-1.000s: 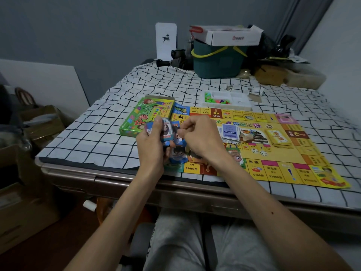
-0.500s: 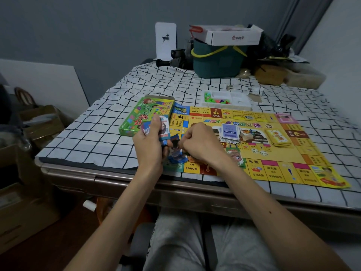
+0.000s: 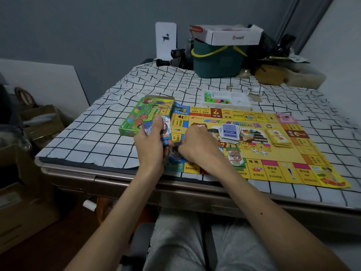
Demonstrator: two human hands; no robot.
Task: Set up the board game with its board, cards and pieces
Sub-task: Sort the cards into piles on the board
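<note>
The yellow game board (image 3: 277,159) lies flat on the checked tablecloth. My left hand (image 3: 151,147) grips a stack of paper money notes (image 3: 166,129) upright over the board's near left corner. My right hand (image 3: 199,145) is curled beside it, pinching a blue note (image 3: 175,156) that lies on the board. A green note (image 3: 235,158) rests just right of my right wrist. A blue card pile (image 3: 229,132) and a yellow card pile (image 3: 278,136) sit on the board's middle, with two white dice (image 3: 259,151) between them.
The green game box (image 3: 150,114) lies left of the board. A white tray (image 3: 240,100) with coloured pieces sits behind the board. A dark green bucket (image 3: 216,61) topped by a white carton stands at the back. Cardboard boxes (image 3: 39,122) are on the floor at the left.
My right hand has moved down from the stack to the board with a note. My left hand has tilted the stack slightly left.
</note>
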